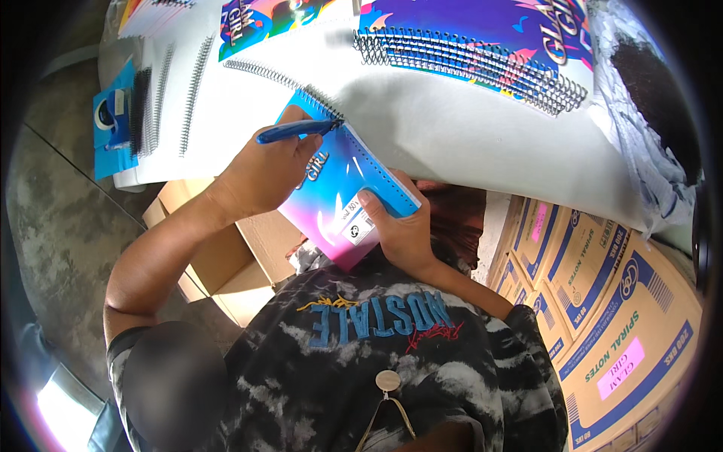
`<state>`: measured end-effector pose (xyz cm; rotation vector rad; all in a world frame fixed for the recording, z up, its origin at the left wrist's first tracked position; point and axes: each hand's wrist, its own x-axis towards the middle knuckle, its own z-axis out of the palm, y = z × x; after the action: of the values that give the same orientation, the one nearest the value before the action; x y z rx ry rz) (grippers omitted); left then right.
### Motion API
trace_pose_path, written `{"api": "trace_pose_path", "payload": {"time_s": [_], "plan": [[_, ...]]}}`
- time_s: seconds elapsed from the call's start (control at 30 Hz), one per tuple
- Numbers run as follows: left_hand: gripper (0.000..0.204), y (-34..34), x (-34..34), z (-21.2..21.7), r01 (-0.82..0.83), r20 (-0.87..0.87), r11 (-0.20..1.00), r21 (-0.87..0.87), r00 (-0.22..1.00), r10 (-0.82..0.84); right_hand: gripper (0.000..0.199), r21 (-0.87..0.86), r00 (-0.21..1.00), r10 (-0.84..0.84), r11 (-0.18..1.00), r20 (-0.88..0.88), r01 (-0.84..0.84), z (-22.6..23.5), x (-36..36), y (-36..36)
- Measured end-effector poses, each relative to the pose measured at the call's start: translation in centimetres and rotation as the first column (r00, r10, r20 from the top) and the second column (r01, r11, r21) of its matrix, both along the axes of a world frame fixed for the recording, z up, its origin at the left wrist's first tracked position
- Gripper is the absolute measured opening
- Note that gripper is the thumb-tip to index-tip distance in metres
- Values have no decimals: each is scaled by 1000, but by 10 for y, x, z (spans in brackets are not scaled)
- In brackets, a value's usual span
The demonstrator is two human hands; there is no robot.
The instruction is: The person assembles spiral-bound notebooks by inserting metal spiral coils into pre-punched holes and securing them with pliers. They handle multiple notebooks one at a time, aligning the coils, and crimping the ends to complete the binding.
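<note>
My left hand (260,175) is closed around a slim blue tool with a dark tip (290,130); whether it is a pen or a plier handle I cannot tell. Its tip meets the coiled edge of a blue-and-pink notebook (320,200). A metal spiral coil (267,73) runs through the holes along the upper part of that edge, and its free end stretches off to the upper left. Farther down the edge, the holes show no wire. My right hand (403,233) grips the notebook's lower right corner, thumb on the cover beside a white label.
A white table (452,151) holds a stack of spiral notebooks (467,60), another colourful notebook (282,22), loose coils (196,96) and a blue item (114,117) at its left edge. An open carton (218,252) stands below; closed cartons (602,301) are stacked at right beside crumpled plastic (640,143).
</note>
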<state>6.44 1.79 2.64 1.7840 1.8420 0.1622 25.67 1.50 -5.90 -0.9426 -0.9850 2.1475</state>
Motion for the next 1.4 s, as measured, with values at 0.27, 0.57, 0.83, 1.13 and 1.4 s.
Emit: {"api": "trace_pose_path", "payload": {"time_s": [0.27, 0.57, 0.83, 1.13, 1.4], "plan": [[14, 17, 6, 3, -81, 22, 981, -177, 996, 86, 21, 243, 998, 38, 969, 39, -47, -6, 3, -1], [15, -29, 17, -40, -265, 187, 952, 154, 954, 235, 22, 273, 999, -4, 962, -33, 13, -8, -4, -10], [23, -75, 14, 23, -465, 492, 883, 65, 785, 377, 29, 799, 988, -148, 598, 36, 60, 31, 23, 18], [27, -66, -11, -34, -349, 292, 396, 849, 935, 198, 28, 926, 977, 101, -315, -188, 211, 94, 13, 46], [16, -59, 9, -24, -345, 408, 385, 856, 908, -95, 28, 958, 978, 87, -201, -192, 206, 98, 6, 31]]}}
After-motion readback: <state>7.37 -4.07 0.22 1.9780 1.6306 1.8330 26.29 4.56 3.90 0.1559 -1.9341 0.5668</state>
